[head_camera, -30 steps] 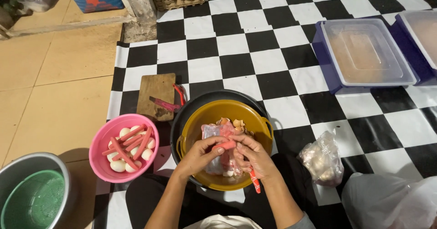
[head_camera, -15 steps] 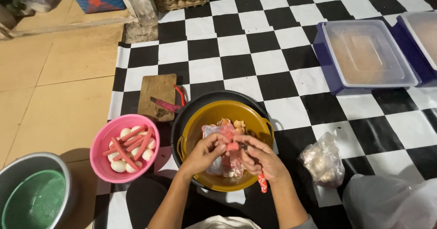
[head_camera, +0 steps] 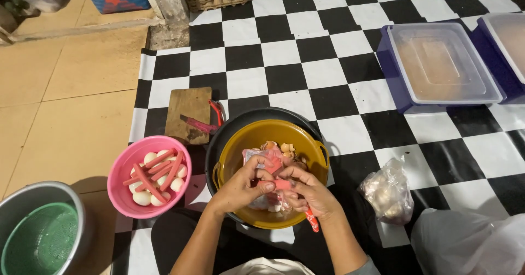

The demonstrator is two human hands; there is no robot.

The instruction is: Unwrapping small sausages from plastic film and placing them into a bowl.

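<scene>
Both my hands over the yellow bowl (head_camera: 314,146), left hand (head_camera: 240,187) and right hand (head_camera: 309,190) pinching one pink sausage (head_camera: 281,184) between fingertips, red-handled knife (head_camera: 311,220) tucked under my right palm, pink bowl (head_camera: 117,190) of sausages and eggs just left.

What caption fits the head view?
Both hands, left hand and right hand, hold a sausage over a yellow bowl.

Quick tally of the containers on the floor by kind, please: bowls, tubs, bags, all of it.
Bowls: 3, yellow bowl, pink bowl, metal bowl
Green strainer: 1
Lidded plastic tubs: 2
Clear plastic bag: 1
Total: 7
</scene>
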